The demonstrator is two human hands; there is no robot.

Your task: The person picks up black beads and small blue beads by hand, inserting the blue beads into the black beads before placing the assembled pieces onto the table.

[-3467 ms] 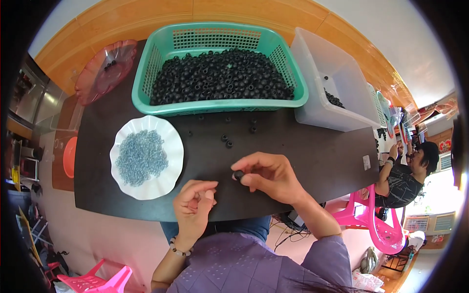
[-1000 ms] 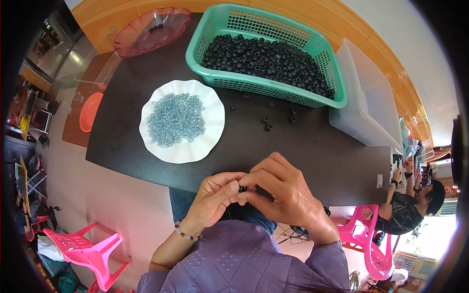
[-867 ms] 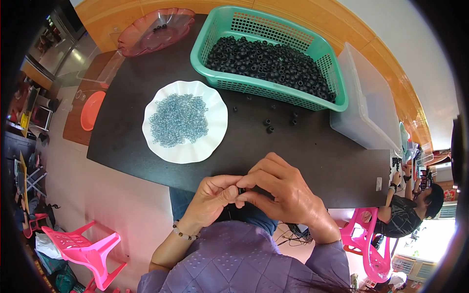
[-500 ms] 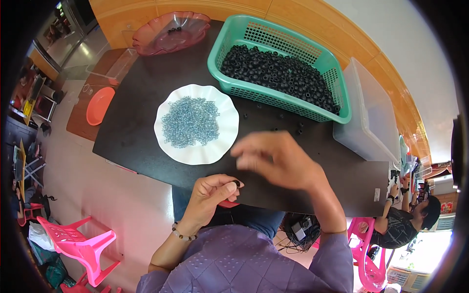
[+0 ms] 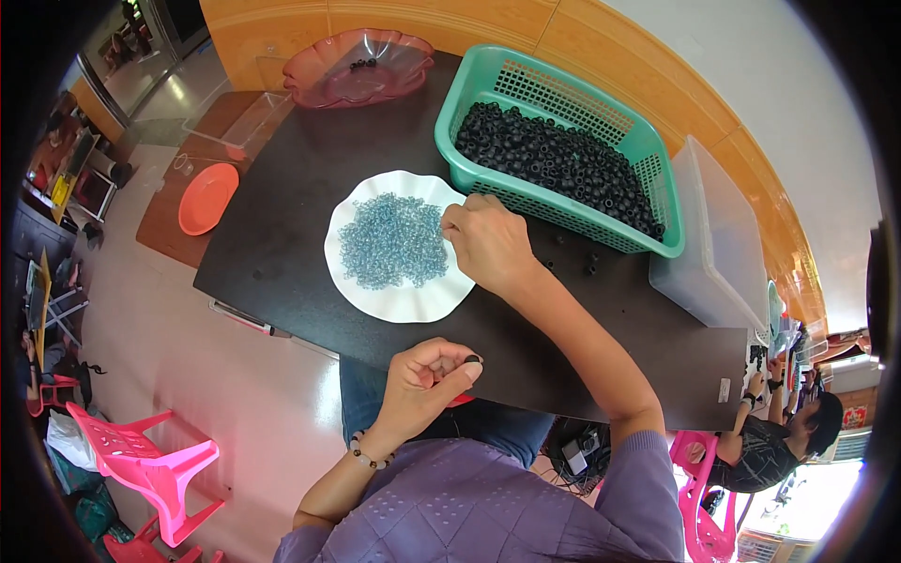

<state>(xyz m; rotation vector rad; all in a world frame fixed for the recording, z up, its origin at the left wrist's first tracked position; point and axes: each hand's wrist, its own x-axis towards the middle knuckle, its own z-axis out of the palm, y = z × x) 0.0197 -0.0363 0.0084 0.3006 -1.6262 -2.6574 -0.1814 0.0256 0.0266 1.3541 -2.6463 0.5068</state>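
Between the thumb and forefinger of my left hand (image 5: pixel 424 377), at the table's near edge, is a black bead (image 5: pixel 473 359). My right hand (image 5: pixel 490 242) is over the right side of a white scalloped plate (image 5: pixel 399 308), its fingers pinched together beside the small clear-blue beads (image 5: pixel 392 242). What those fingertips hold, if anything, is too small to make out. Behind the hand stands a green plastic basket (image 5: pixel 554 203) with a heap of larger black beads (image 5: pixel 563 159) in it.
A reddish clear bowl (image 5: pixel 324 84) with a few black beads sits at the far left. Right of the basket stands a translucent plastic bin (image 5: pixel 709 239). Loose black beads (image 5: pixel 591 263) lie on the dark table (image 5: pixel 272 206). A person (image 5: pixel 784 436) sits farther right.
My right hand has moved forward and left to the plate, its fingers closing into a pinch. My left hand still holds the black bead. The whole view has shifted slightly.
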